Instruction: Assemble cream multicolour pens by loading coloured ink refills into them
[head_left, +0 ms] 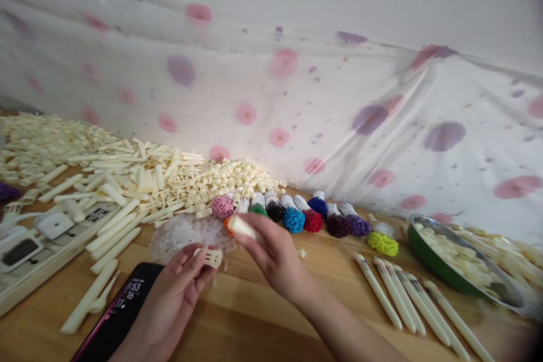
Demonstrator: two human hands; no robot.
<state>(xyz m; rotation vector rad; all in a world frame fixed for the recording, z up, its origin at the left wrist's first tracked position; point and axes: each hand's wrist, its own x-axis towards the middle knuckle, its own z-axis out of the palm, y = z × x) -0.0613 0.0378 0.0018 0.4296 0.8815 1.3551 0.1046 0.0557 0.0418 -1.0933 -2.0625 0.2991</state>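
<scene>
My left hand (184, 283) pinches a short cream slotted pen part (212, 258) between thumb and fingers. Up and to the right of it, my right hand (275, 251) is closed around a cream pen barrel (242, 228), its near end pointing left. Some orange refill tips (229, 225) show just behind that barrel; most of that bundle is hidden. Below and beyond both hands spreads a loose heap of small clear springs or plastic bits (182, 237), too fine to make out. Colored refill bundles, such as a pink one (222, 206) and a turquoise one (293, 218), stand behind my right hand.
Cream barrels and slotted parts (139, 172) pile up along the back left. A power strip (63, 260) and a phone (123, 305) lie at the left. Several assembled pens (394, 294) lie at right, beside a green bowl (441, 271) of small parts. A spotted sheet (254, 85) hangs behind.
</scene>
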